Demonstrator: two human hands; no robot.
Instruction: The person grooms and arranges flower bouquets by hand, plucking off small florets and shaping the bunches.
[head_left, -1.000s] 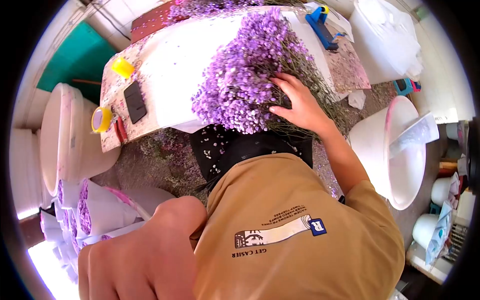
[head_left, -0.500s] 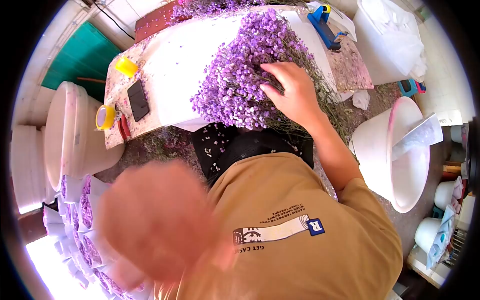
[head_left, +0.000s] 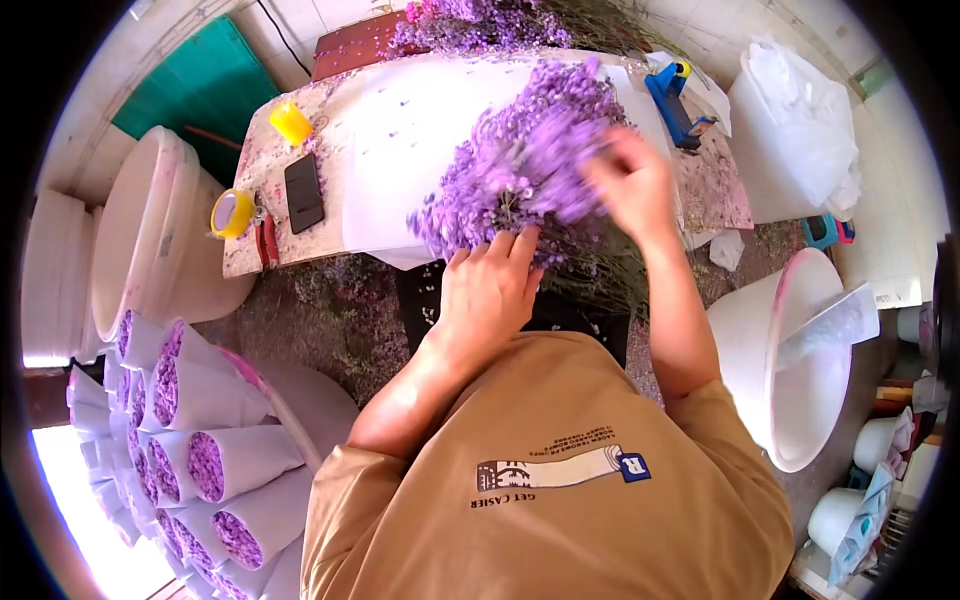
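A large bunch of purple flowers (head_left: pixel 500 165) lies on white paper (head_left: pixel 385 150) on the table, its green stems towards the right. My left hand (head_left: pixel 492 283) rests against the bunch's near edge, its fingers bent over the blossoms; whether they grip any is hidden. Over the right part of the bunch is my right hand (head_left: pixel 635 185), slightly blurred, with thumb and fingers curled close together near some blurred blossoms. What lies between those fingers is too smeared to make out.
On the table's left are a phone (head_left: pixel 304 193), yellow tape (head_left: pixel 232 214), red-handled pliers (head_left: pixel 266 240) and a yellow roll (head_left: pixel 291 123). A blue tape dispenser (head_left: pixel 674 105) stands at right. White tubs (head_left: pixel 790 355) flank the table; wrapped bouquets (head_left: pixel 215 465) fill the lower left.
My left hand has come from close below the camera to the flowers' near edge. My right hand has lifted and shifted right, and blossoms beside it are moving. The view has shifted.
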